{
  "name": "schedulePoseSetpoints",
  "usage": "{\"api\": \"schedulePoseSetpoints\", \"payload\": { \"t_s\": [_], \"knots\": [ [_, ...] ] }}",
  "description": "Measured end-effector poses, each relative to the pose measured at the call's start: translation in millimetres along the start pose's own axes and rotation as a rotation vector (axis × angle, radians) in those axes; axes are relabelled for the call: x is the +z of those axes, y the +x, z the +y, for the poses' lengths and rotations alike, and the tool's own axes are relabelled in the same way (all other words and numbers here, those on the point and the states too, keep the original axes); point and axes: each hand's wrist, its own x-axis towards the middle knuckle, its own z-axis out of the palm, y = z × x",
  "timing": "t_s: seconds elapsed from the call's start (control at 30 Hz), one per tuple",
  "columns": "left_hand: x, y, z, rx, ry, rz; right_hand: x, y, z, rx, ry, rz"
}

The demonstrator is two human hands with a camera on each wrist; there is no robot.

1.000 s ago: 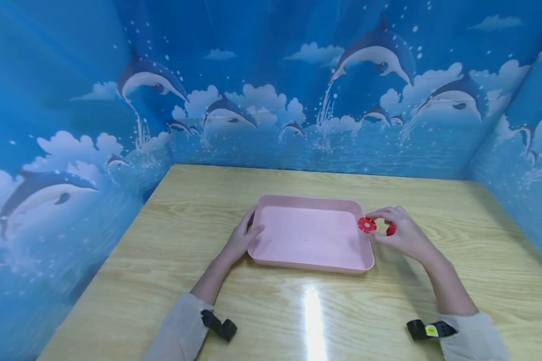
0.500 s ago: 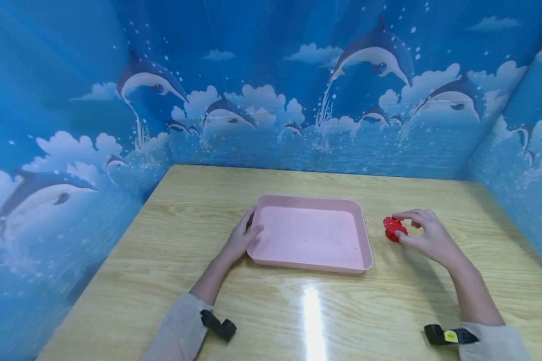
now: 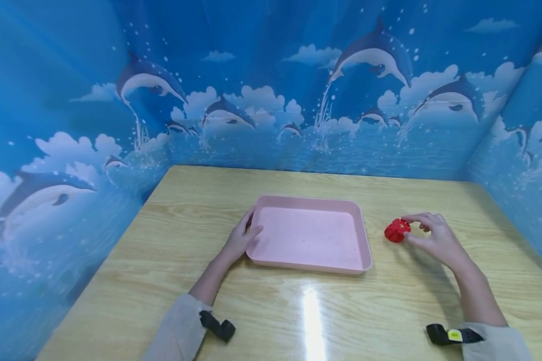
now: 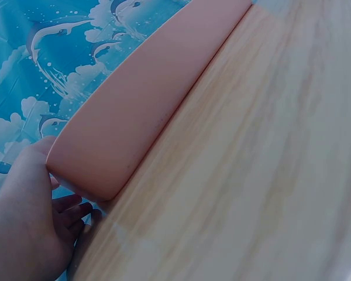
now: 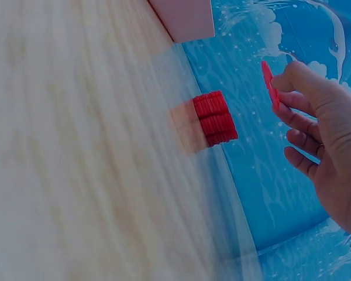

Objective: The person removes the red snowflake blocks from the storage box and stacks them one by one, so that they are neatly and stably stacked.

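Observation:
My left hand (image 3: 238,242) grips the left side of a pink rectangular tray (image 3: 309,266), the thumb over its rim. In the left wrist view, that hand (image 4: 29,216) is at the tray's corner (image 4: 123,117). My right hand (image 3: 438,241) pinches a thin red notched plastic disc (image 5: 269,85) between thumb and fingers, the other fingers loosely bent. Close beside it on the table, to the right of the tray, stands a compact stack of red notched discs (image 5: 215,119). In the head view, the held disc and the stack (image 3: 395,231) overlap as one red cluster.
Everything stands on a light wood-grain table (image 3: 185,215). A blue dolphin-print curtain (image 3: 262,135) encloses its back and sides. Bright light reflects off the table (image 3: 313,321) in front of the tray. Each sleeve carries a black wrist camera (image 3: 218,327).
My right hand has moved right, from the tray's right rim to the red stack, with the disc still pinched. The left hand and tray have stayed nearly in place.

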Motion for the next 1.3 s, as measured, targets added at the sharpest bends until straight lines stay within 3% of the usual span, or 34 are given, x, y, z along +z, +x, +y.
{"api": "schedulePoseSetpoints", "payload": {
  "t_s": [0.5, 0.73, 0.87, 0.97, 1.2, 1.3],
  "knots": [
    [0.6, -1.4, -0.9, 0.002, 0.007, -0.006, 10.2, -4.3, 18.5, 0.006, -0.021, -0.001],
    [3.3, 12.4, -39.6, 0.015, -0.004, 0.011, 13.8, -4.2, 19.3, 0.005, -0.026, 0.000],
    [4.9, 12.6, -43.9, 0.001, 0.014, 0.016, 15.9, -5.2, 20.6, 0.025, -0.034, -0.011],
    [5.1, 11.1, -41.0, -0.014, 0.011, 0.012, 16.8, -5.5, 22.0, 0.032, -0.044, -0.011],
    [0.9, 1.3, -6.5, 0.015, 0.008, -0.001, 17.3, -3.6, 24.3, 0.014, -0.041, 0.005],
    [0.5, 0.4, -2.0, 0.002, 0.003, -0.006, 17.5, -3.0, 25.0, 0.008, -0.050, 0.005]
  ]
}}
